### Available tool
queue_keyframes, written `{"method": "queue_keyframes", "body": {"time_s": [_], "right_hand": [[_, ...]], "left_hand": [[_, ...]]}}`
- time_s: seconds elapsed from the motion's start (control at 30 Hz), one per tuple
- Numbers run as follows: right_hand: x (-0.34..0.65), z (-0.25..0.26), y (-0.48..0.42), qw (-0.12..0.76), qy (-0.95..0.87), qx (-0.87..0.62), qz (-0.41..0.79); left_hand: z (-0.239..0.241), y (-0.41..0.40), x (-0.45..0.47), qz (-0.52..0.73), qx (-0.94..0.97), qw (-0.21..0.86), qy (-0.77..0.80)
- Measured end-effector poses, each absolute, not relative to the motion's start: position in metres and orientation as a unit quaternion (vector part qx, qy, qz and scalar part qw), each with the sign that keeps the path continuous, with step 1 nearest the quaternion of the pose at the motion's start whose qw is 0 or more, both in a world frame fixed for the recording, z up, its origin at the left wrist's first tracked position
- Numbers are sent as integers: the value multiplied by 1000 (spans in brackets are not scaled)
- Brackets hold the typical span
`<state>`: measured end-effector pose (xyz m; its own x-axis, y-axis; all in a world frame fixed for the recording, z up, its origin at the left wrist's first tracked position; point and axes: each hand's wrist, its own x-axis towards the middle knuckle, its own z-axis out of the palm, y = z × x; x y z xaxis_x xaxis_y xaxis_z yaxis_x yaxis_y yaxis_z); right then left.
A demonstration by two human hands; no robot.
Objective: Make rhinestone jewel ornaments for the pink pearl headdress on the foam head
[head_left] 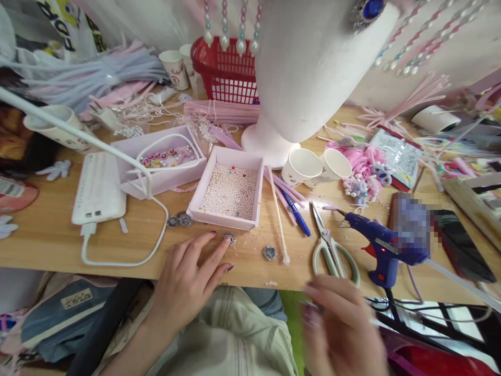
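1. It is bright up here, and most things in the middle of my desk [250,269] look clear.
2. A shiny white spot lies on the wood near the paper cups [301,167]. I can't tell just where the light comes from.
3. The plastic packet [395,156] on the right has shiny streaks.
4. The big white stand [309,68] looks pale, with soft gray shade on it.
5. My left fingers [214,261] look quite sharp, but my right fingers [340,290] are a blurry smudge.
6. Little blocky squares cover a patch beside the glue gun [387,243].
7. Near the corners, things look stretched and fuzzy.
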<state>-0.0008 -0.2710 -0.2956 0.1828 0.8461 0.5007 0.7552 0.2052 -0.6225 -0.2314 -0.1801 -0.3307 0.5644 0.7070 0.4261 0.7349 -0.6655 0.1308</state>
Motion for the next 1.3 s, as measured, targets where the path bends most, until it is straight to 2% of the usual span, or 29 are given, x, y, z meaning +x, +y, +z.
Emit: {"method": "queue_keyframes", "body": {"time_s": [0.1, 0.2, 0.33, 0.6, 0.93, 1.3], "right_hand": [[-33, -299, -240, 410, -711, -562, 99], [-50, -306, -224, 381, -727, -557, 126], [-55, -313, -224, 346, -732, -574, 122], [-65, -316, -217, 283, -754, -582, 109], [-63, -318, -215, 267, -761, -579, 119], [-60, -319, -216, 245, -774, -574, 109]], "left_hand": [[-330, -180, -234, -249, -879, -10, -406], [-330, -181, -235, -273, -868, -49, -411], [-330, -182, -234, -305, -839, -56, -448], [-325, -178, -225, -285, -811, -81, -505], [-325, -176, -221, -320, -792, -121, -506], [-324, -176, -219, -325, -785, -119, -514]]}}
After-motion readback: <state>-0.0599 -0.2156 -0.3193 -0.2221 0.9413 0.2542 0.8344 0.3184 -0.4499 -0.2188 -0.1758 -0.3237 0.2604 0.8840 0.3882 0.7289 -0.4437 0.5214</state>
